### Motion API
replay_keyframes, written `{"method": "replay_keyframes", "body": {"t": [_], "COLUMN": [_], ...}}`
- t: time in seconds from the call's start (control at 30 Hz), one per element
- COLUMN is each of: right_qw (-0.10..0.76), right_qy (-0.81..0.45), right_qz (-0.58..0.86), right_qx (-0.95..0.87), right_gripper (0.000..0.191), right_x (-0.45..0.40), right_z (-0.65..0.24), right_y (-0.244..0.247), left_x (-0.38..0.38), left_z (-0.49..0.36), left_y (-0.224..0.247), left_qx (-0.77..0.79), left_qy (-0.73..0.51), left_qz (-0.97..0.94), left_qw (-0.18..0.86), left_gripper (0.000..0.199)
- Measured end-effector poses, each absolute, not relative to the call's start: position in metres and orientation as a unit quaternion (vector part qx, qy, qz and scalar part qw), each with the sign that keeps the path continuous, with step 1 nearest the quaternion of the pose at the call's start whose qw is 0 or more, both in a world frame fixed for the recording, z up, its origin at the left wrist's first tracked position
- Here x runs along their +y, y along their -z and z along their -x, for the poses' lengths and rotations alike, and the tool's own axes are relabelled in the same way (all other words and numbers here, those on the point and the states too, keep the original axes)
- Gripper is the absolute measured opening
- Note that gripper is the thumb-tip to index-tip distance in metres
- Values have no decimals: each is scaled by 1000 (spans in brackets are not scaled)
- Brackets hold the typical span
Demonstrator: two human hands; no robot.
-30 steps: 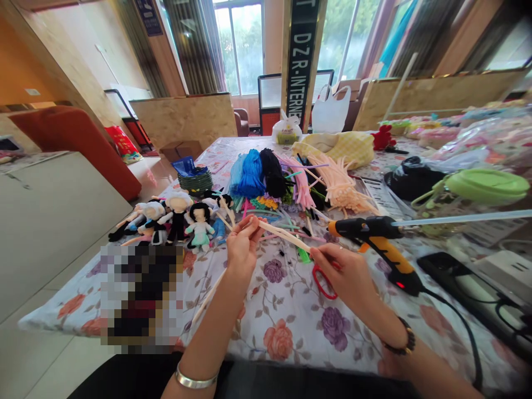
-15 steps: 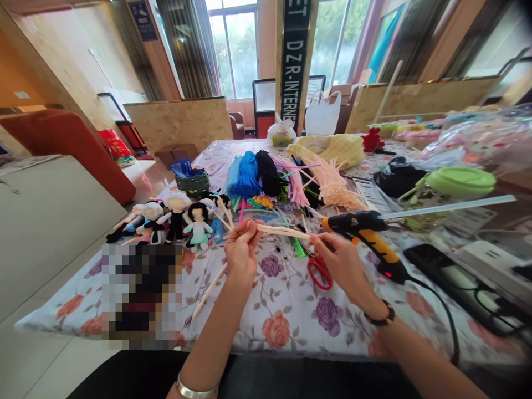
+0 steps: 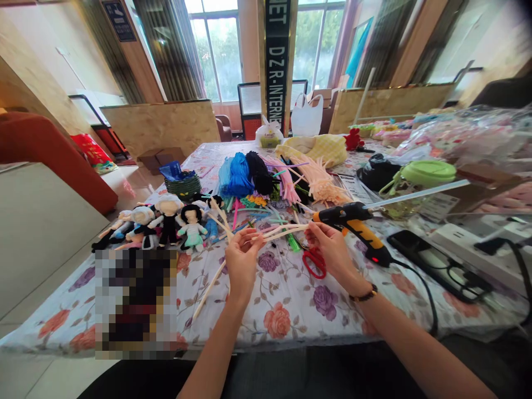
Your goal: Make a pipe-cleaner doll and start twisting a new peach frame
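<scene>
Several cream pipe cleaners [image 3: 282, 233] stretch between my two hands above the flowered tablecloth. My left hand [image 3: 244, 257] is closed around them, and their other ends stick out to the upper left and lower left. The fingertips of my right hand [image 3: 328, 244] pinch their right ends. Just below that hand lie red-handled scissors [image 3: 315, 262]. Beyond it rests a black and orange glue gun [image 3: 359, 233] with a long pale stick in its back. Small dolls [image 3: 168, 219] sit to the left of my left hand.
Bundles of blue [image 3: 240, 174], black and peach pipe cleaners [image 3: 324, 183] lie at the back. On the right are a green-lidded jar [image 3: 428, 172], a phone-like black tray [image 3: 436, 266] and a white power strip [image 3: 469, 241]. A stack of dark green dishes [image 3: 183, 187] stands back left.
The view has shifted a little, moving the background left. The cream strands between my hands are now more spread apart, and both hands still hold them.
</scene>
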State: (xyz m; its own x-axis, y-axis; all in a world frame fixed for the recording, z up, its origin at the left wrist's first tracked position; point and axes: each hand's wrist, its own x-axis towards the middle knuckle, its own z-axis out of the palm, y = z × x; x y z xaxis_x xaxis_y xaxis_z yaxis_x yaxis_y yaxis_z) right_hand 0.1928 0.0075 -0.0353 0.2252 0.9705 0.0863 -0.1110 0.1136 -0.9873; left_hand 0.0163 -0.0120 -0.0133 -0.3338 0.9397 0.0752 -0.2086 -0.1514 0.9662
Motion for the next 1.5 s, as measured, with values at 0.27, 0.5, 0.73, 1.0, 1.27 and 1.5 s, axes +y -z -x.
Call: {"method": "replay_keyframes", "body": {"t": [0.27, 0.5, 0.73, 1.0, 1.27, 1.5], "right_qw": [573, 478, 494, 518, 515, 594], "right_qy": [-308, -166, -193, -366, -357, -559], "right_qz": [520, 509, 511, 446, 453, 374], "right_qx": [-553, -697, -677, -631, -634, -442], "right_gripper": [30, 28, 28, 41, 36, 30], "right_x": [1, -5, -6, -6, -14, -18], "right_z": [-185, -164, -148, -132, -117, -102], "right_y": [11, -10, -16, -4, 2, 5], "left_x": [-33, -40, -48, -52, -53, -58], "left_z": [-18, -28, -25, -17, -5, 6], "left_y": [4, 1, 5, 19, 19, 19], "left_qx": [612, 606, 590, 602, 599, 546], "left_qy": [-380, -355, -422, -442, -470, -475], "left_qz": [-680, -706, -675, -653, -617, -538], "left_qw": [134, 94, 134, 126, 198, 433], "left_gripper": [34, 14, 24, 38, 25, 35]}}
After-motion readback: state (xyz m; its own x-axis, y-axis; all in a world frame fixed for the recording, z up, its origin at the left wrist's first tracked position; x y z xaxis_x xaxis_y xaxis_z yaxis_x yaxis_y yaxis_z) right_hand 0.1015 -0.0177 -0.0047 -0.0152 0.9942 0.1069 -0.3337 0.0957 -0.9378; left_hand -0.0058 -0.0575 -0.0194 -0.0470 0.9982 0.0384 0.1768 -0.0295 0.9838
